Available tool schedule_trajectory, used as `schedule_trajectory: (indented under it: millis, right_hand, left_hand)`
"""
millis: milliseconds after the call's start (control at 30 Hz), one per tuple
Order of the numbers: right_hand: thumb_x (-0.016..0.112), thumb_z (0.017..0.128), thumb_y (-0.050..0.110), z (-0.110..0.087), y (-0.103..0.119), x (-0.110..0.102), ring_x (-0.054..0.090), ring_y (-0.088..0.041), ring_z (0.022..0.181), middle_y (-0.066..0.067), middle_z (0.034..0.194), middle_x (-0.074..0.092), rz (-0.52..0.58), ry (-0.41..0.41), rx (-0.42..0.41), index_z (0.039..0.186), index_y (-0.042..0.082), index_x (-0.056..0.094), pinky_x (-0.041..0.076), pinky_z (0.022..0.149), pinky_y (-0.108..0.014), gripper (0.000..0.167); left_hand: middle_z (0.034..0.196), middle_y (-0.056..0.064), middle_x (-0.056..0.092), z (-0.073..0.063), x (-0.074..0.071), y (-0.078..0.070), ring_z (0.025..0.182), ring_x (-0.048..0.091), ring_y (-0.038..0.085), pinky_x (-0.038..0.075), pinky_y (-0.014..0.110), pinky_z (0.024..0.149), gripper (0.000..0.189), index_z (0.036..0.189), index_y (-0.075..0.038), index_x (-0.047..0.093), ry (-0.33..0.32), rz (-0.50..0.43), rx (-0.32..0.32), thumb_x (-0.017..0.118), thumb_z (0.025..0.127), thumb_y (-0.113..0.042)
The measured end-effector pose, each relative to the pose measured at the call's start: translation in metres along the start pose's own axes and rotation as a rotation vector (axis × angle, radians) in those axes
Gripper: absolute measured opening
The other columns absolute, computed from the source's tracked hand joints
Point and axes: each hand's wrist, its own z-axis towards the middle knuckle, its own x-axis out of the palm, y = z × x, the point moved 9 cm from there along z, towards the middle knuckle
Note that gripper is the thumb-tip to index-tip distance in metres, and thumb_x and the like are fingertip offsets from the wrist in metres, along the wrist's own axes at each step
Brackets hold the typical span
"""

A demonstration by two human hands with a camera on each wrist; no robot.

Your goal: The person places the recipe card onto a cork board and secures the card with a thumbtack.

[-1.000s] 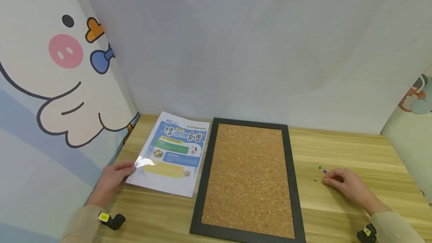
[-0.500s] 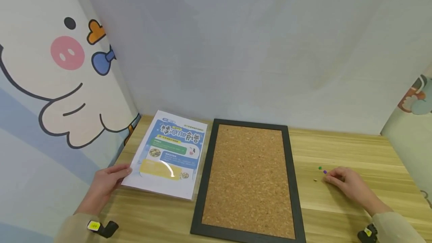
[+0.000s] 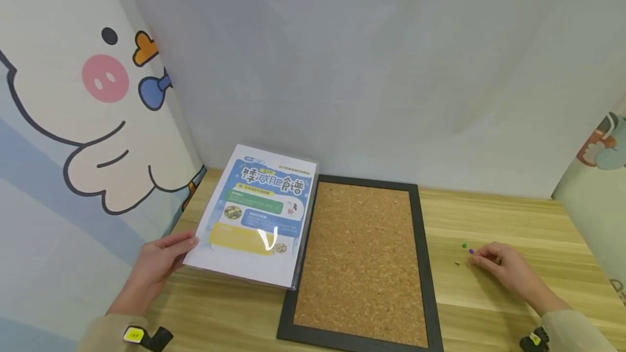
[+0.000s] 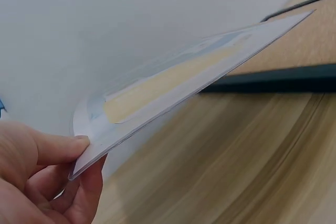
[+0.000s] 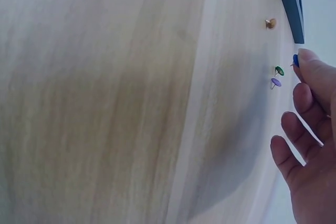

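My left hand [image 3: 158, 262] pinches the lower left corner of a laminated poster [image 3: 259, 211] with blue, green and yellow panels, thumb on top. In the left wrist view the poster [image 4: 157, 93] is lifted off the table and slants up to the right. Its right edge overlaps the left frame of a cork board [image 3: 362, 259]. On the right, my right hand [image 3: 508, 270] pinches a blue thumbtack [image 5: 295, 61] between thumb and forefinger, the other fingers loosely bent. Close by on the table lie a green thumbtack [image 5: 279, 71], a purple thumbtack [image 5: 276, 82] and a gold thumbtack [image 5: 271, 23].
The wooden table [image 3: 508, 211] runs back to a grey-white cloth backdrop [image 3: 362, 69]. A cartoon-printed curtain [image 3: 44, 194] closes off the left side. The cork board's black frame [image 3: 425, 265] stands up slightly from the tabletop.
My left hand first drew the poster slightly left, then raised it and moved it right until it overlaps the cork board's frame. The right hand has barely moved.
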Motion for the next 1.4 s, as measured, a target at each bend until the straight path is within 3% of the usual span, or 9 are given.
schedule_trajectory:
  millis: [367,700,867,1067,1400]
  right_hand:
    - [0.079,0.088,0.001,-0.001,0.007,-0.004,0.045,0.002,0.069,0.009,0.08,0.059,-0.008,-0.05,-0.055,0.087,0.009,0.076,0.042,0.057,-0.024,0.008]
    - [0.078,0.09,0.003,-0.002,0.005,-0.002,0.045,0.002,0.069,0.009,0.082,0.059,-0.009,-0.037,-0.044,0.088,0.009,0.076,0.042,0.058,-0.024,0.007]
    - [0.079,0.088,0.0,-0.004,0.005,-0.003,0.045,0.003,0.07,0.01,0.082,0.06,-0.013,-0.048,-0.058,0.087,0.01,0.076,0.043,0.058,-0.024,0.01]
    - [0.077,0.091,0.003,-0.007,0.005,-0.003,0.047,0.002,0.07,0.009,0.083,0.061,0.005,-0.044,-0.054,0.088,0.007,0.076,0.043,0.058,-0.025,0.006]
    - [0.075,0.094,0.005,-0.011,0.002,0.0,0.046,0.002,0.07,0.006,0.085,0.06,0.002,-0.008,-0.013,0.09,0.005,0.075,0.043,0.059,-0.025,0.004]
  left_hand:
    - [0.094,-0.012,0.073,-0.015,0.059,-0.012,0.081,0.068,0.005,0.058,0.021,0.073,0.017,0.112,-0.017,0.081,0.094,-0.056,0.061,0.077,0.096,-0.013]
    - [0.098,0.0,0.077,-0.028,0.112,-0.008,0.08,0.07,0.009,0.059,0.022,0.07,0.035,0.128,0.002,0.072,0.128,-0.083,0.041,0.077,0.095,-0.01]
    - [0.102,0.007,0.078,-0.03,0.136,0.0,0.08,0.071,0.012,0.059,0.023,0.069,0.036,0.127,0.006,0.071,0.138,-0.093,0.045,0.077,0.095,-0.007]
    - [0.093,0.004,0.079,-0.029,0.159,0.016,0.077,0.071,0.01,0.058,0.023,0.066,0.028,0.117,0.003,0.077,0.15,-0.108,0.055,0.08,0.091,-0.008]
    - [0.089,0.007,0.077,-0.035,0.186,0.035,0.071,0.069,0.013,0.056,0.024,0.061,0.028,0.112,0.01,0.075,0.14,-0.112,0.063,0.079,0.087,0.0]
